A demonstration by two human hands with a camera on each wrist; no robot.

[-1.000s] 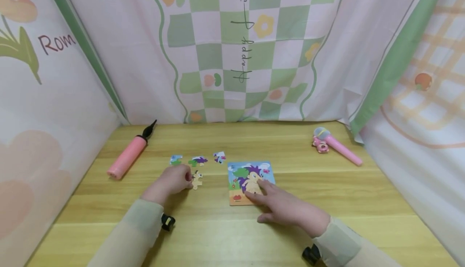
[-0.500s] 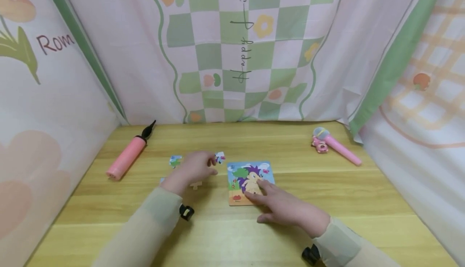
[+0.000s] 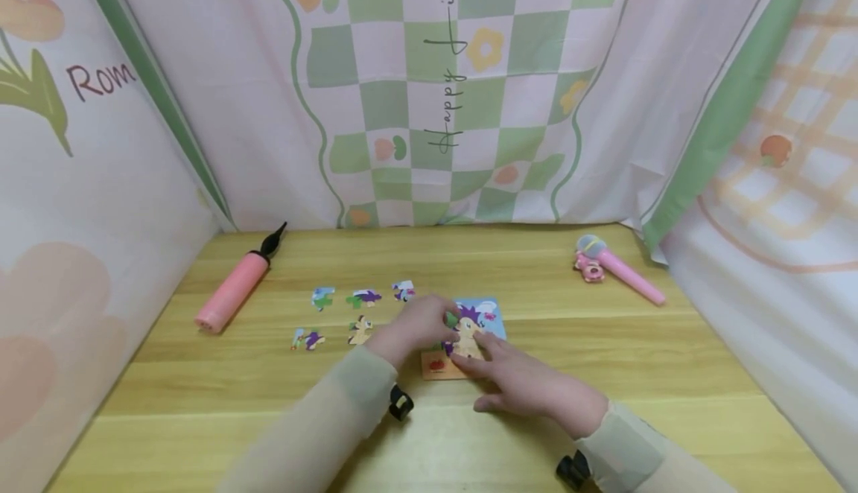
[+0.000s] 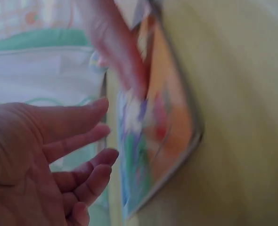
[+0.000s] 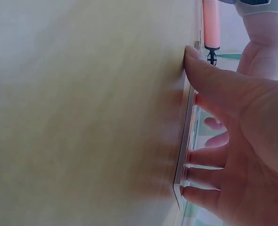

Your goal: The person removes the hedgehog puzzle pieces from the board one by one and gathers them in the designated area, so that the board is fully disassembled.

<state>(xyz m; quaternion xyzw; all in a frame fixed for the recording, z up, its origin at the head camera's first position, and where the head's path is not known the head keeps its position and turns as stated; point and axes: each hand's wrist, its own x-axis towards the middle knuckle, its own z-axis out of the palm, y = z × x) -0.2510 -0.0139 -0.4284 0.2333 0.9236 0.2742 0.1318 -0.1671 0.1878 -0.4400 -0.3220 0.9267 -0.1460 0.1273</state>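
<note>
- At the middle of the wooden surface (image 3: 603,359) lies the puzzle board (image 3: 485,314), flat, its picture showing a purple-maned cartoon animal; both hands meet over it.
- The left hand (image 3: 418,322) covers the board's left part. From the head view its fingers look curled and a small piece may sit under them, but I cannot tell whether it holds anything.
- The left wrist view, blurred, shows this hand's fingers (image 4: 77,141) loosely bent above the board (image 4: 162,141), with nothing plainly held between them.
- The right hand (image 3: 529,385) lies spread, with straight fingers resting on the board's lower right part and gripping nothing.
- Only the right wrist view shows the board's thin edge (image 5: 183,155) lying flush on the surface, with the fingertips (image 5: 191,165) pressing on it and the thumb on the wood beside it.
- Five loose puzzle pieces (image 3: 365,298) lie left of the board, apart from one another, three in a far row and two nearer.
- A pink pump (image 3: 234,288) lies far left; a pink toy microphone (image 3: 623,269) lies far right.
- The backdrop cloth (image 3: 429,91) reads "Happy Life" vertically; the left panel shows "Rom", cut off.
- Cloth walls close three sides; open wood lies near the front edge and right of the board.
</note>
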